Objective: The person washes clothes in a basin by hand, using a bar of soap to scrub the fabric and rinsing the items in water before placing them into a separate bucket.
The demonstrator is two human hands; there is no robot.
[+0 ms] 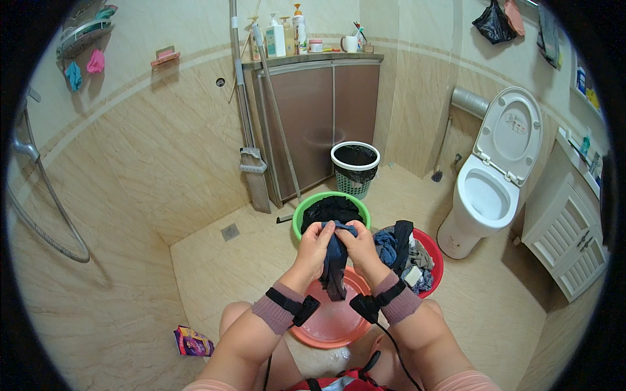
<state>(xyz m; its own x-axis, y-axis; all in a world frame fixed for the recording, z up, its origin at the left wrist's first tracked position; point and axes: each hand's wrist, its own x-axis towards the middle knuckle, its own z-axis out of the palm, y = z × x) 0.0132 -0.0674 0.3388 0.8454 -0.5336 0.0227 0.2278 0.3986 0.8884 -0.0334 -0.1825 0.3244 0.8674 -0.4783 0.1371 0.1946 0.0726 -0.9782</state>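
My left hand point(313, 247) and my right hand point(359, 247) both grip a dark blue cloth point(335, 259) near its upper edge. Its lower end hangs over an orange basin point(318, 337) holding cloudy water. Just beyond my hands stands a green basin point(297, 226) with black fabric point(330, 207) in it. To the right, a red basin point(438, 259) carries a heap of blue, black and grey clothes point(389, 247). A pale bar of soap point(413, 276) lies on that heap. Part of the cloth is hidden by my fingers.
A lined wastebasket point(356, 183) stands behind the green basin, by a brown cabinet point(308, 117). Long-handled cleaning tools point(254, 181) lean there. The toilet point(481, 195) is at right, lid raised. A purple packet point(194, 341) lies on the floor at left, near the tiled wall.
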